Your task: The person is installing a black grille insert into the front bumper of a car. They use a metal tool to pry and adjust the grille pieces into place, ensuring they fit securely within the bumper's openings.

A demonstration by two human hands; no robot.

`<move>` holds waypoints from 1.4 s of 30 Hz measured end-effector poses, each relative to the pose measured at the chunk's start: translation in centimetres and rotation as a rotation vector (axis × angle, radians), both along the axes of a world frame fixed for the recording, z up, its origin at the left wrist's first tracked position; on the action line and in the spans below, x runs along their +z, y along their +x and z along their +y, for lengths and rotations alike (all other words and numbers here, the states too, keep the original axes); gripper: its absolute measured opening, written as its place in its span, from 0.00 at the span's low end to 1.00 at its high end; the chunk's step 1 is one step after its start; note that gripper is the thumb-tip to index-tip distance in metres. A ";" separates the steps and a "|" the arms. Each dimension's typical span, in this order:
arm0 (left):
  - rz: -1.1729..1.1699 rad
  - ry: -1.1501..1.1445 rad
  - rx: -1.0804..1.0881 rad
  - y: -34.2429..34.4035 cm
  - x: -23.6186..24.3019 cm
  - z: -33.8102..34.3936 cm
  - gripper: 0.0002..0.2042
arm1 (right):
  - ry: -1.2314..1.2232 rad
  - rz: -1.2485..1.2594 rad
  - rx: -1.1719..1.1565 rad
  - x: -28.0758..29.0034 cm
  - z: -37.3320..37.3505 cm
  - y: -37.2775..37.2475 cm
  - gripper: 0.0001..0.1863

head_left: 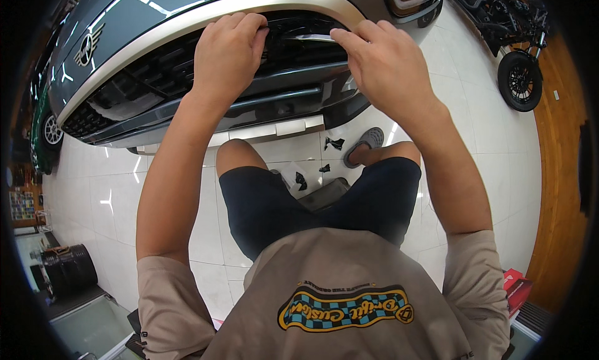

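Floored with large, glossy white tiles [115, 229], joined by thin lines and reflecting bright strips of light [107, 201]. Bordered on the right by a brown wood-grain surface [564, 191], impossible to identify surely as wall or floor, with a black motorcycle [499, 23] standing beside it at the upper right and a red box [516, 290] at the lower right. Furnished along the left with a rack of small colourful items [24, 205] and a black drum [73, 269], with a green car [39, 141] parked farther up that side.
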State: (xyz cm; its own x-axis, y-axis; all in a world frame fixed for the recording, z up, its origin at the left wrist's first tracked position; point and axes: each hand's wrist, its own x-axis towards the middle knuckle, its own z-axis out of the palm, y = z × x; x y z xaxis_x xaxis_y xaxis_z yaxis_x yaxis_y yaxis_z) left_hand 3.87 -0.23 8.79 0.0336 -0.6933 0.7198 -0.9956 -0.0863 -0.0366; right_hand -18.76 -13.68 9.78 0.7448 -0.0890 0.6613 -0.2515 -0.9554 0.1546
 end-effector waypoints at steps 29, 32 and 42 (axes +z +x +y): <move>0.050 0.150 -0.061 -0.9 3.2 -0.6 0.06 | 1.261 -0.681 0.162 -10.7 10.4 7.0 0.12; 0.037 0.130 -0.083 -1.0 3.0 -0.7 0.06 | 1.122 -0.706 0.124 -10.3 9.5 7.2 0.12; 0.023 0.160 -0.098 0.0 3.0 -0.6 0.07 | 1.261 -0.681 0.128 -10.0 9.9 7.2 0.11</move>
